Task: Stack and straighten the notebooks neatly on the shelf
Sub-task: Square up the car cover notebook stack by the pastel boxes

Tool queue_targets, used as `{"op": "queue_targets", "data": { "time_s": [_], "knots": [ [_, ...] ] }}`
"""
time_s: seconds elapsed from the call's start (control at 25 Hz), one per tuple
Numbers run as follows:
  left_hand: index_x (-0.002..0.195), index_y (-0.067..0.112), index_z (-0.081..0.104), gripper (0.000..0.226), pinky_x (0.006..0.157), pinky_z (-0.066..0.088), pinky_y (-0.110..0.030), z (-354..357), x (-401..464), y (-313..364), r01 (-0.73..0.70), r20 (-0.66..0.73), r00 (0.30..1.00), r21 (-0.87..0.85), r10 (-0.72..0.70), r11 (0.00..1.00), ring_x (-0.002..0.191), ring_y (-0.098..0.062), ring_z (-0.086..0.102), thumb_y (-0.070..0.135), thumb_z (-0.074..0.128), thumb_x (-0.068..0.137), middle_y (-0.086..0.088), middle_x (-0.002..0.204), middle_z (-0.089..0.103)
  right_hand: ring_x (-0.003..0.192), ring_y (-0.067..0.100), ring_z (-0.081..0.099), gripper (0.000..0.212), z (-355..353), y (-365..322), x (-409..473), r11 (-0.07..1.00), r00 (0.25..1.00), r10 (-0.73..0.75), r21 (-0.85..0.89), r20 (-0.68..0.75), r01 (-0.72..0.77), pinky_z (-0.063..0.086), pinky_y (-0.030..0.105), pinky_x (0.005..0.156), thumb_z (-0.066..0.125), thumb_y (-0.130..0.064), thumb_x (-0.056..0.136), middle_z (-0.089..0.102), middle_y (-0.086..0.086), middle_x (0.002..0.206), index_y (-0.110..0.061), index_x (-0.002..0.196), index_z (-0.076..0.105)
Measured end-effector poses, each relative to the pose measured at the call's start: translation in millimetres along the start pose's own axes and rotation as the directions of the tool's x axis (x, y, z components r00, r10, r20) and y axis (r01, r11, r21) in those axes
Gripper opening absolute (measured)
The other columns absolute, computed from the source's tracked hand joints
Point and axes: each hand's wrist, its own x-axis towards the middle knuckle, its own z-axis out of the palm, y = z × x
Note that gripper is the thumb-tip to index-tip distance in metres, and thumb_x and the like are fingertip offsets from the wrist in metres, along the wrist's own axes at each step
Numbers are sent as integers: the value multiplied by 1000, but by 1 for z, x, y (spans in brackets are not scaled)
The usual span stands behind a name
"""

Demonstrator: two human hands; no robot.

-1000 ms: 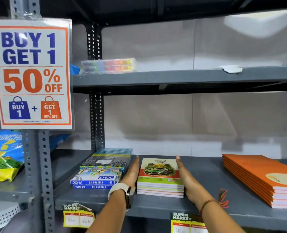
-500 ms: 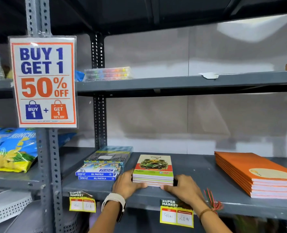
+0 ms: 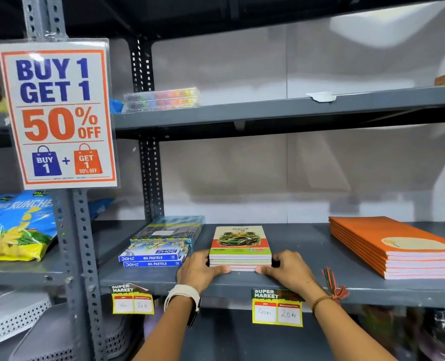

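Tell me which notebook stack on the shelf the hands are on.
The small stack with the green car cover, gripped at its front corners by the left hand and right hand; the orange stack lies untouched.

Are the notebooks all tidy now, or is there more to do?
Nearly. The car-cover notebooks sit in a mostly even pile. The left hand and right hand press its front edge, squaring it. The orange notebooks lie skewed and slightly fanned, untouched.
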Motion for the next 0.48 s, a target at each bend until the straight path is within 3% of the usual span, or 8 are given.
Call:
{"op": "queue_targets", "data": {
  "time_s": [0.2, 0.36, 0.48],
  "knots": [
    [105, 39, 69, 48, 85, 54, -33, 0, 0, -3, -41, 11, 999, 56, 40, 998, 98, -10, 68, 63, 71, 63, 15, 103, 75, 84, 21, 68, 52, 5, -2, -5, 987, 995, -84, -140, -50, 76, 57, 38, 71, 56, -64, 78, 75, 2, 92, -15, 89, 71],
    [108, 40, 67, 46, 85, 54, -33, -1, 1, -5, -86, 17, 996, 112, 85, 990, 99, -11, 67, 64, 65, 68, 15, 107, 74, 88, 25, 67, 48, 3, -3, -9, 967, 990, -128, -230, -57, 112, 52, 34, 69, 49, -62, 85, 73, 5, 95, -17, 86, 66],
    [107, 40, 67, 46, 84, 55, -33, 1, 3, -8, -97, 16, 995, 120, 96, 988, 99, -11, 67, 65, 64, 69, 16, 107, 74, 91, 23, 67, 51, 1, -4, -9, 959, 989, -147, -248, -31, 135, 55, 37, 75, 43, -62, 89, 73, 3, 99, -18, 96, 68]
  ]
}}
